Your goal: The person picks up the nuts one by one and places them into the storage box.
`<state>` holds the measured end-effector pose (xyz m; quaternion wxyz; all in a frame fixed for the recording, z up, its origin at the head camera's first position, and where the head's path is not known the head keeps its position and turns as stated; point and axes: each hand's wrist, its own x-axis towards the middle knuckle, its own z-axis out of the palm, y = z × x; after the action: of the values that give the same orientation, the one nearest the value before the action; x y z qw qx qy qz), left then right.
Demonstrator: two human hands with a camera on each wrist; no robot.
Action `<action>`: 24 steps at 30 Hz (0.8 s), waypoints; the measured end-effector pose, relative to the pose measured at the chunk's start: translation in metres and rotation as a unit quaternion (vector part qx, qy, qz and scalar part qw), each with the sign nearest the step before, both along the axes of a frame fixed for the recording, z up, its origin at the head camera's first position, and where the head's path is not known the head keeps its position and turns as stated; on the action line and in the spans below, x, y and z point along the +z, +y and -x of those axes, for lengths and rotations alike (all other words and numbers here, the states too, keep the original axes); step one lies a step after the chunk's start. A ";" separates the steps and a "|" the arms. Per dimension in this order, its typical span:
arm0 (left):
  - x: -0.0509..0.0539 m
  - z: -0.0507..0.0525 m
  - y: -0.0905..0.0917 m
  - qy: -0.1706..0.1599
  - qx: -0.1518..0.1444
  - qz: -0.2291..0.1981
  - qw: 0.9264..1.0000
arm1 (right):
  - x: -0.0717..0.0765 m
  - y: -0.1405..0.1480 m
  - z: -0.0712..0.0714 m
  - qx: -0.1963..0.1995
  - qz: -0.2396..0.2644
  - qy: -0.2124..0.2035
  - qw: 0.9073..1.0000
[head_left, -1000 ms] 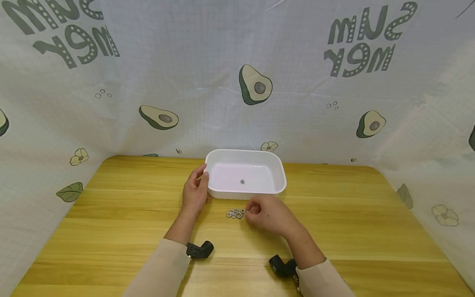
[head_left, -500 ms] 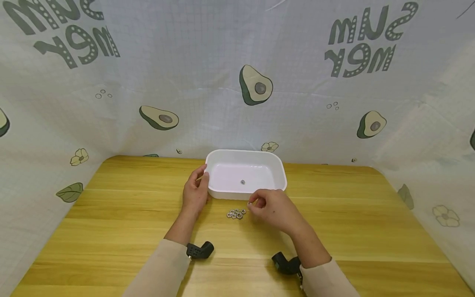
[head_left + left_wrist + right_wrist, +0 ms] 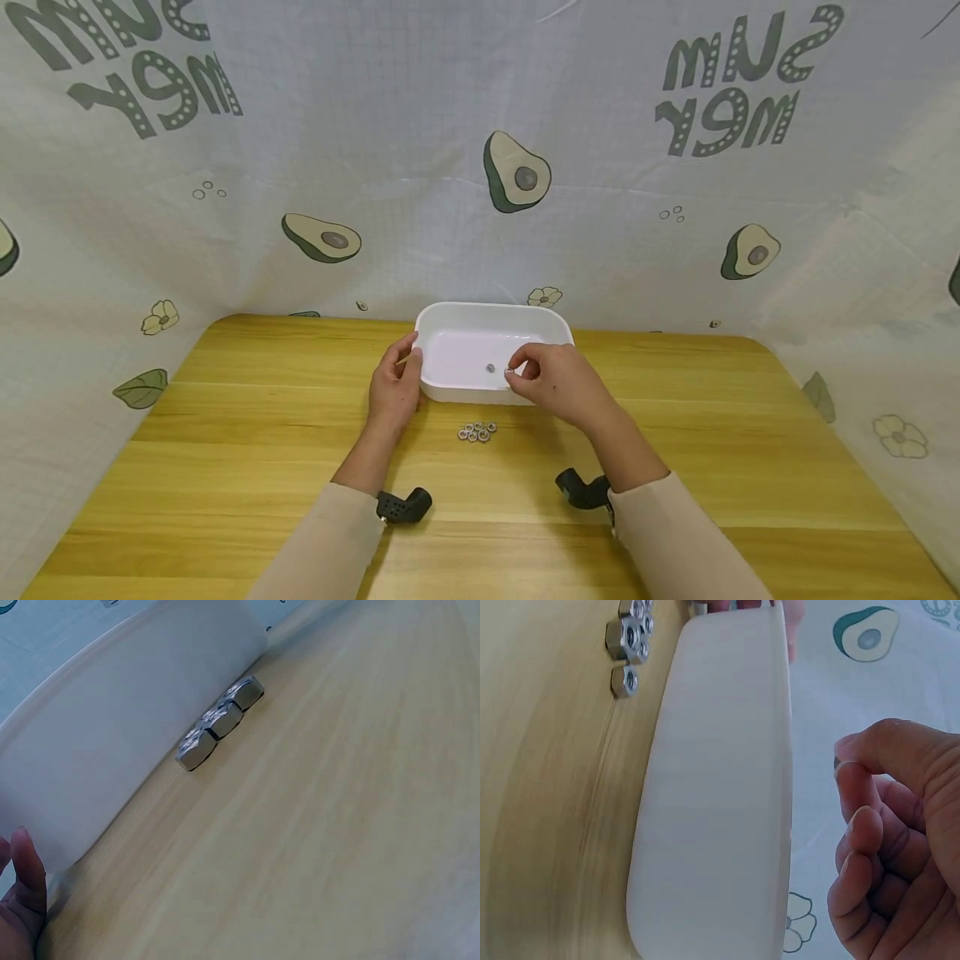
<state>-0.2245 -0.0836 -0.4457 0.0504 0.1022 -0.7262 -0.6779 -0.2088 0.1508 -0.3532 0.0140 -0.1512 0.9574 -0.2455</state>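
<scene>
A white rectangular plastic box [image 3: 465, 395] stands near the back of the wooden table. My left hand [image 3: 395, 390] holds its left end, fingers and thumb against the wall and rim. Over the box's front right part, my right hand [image 3: 558, 379] pinches a small metal nut [image 3: 509, 372] between thumb and forefinger; in the right wrist view the fingertips hide most of it. One nut [image 3: 491, 367] lies on the box floor. Several hex nuts [image 3: 473, 436] sit clustered on the table just in front of the box, also visible in the left wrist view.
The wooden table [image 3: 255, 467] extends to both sides and toward me. A pale cloth [image 3: 420, 167] printed with avocados hangs close behind the box and along the sides. Each wrist wears a black camera [image 3: 405, 505].
My right hand has lifted one nut from beside the cluster and carried it forward and up over the box's front rim. The left hand and box have stayed put.
</scene>
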 end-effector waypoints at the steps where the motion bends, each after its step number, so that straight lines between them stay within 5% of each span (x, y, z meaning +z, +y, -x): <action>1: 0.000 0.000 0.000 0.000 0.000 -0.001 1.000 | 0.000 0.000 0.003 0.000 -0.001 -0.001 1.000; 24: -0.001 0.001 0.000 0.001 0.002 0.001 1.000 | -0.023 -0.004 0.054 -0.024 -0.008 -0.018 1.000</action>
<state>-0.2251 -0.0831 -0.4464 0.0524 0.1028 -0.7267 -0.6772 -0.2631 0.1464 -0.3758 0.0267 -0.1233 0.9624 -0.2405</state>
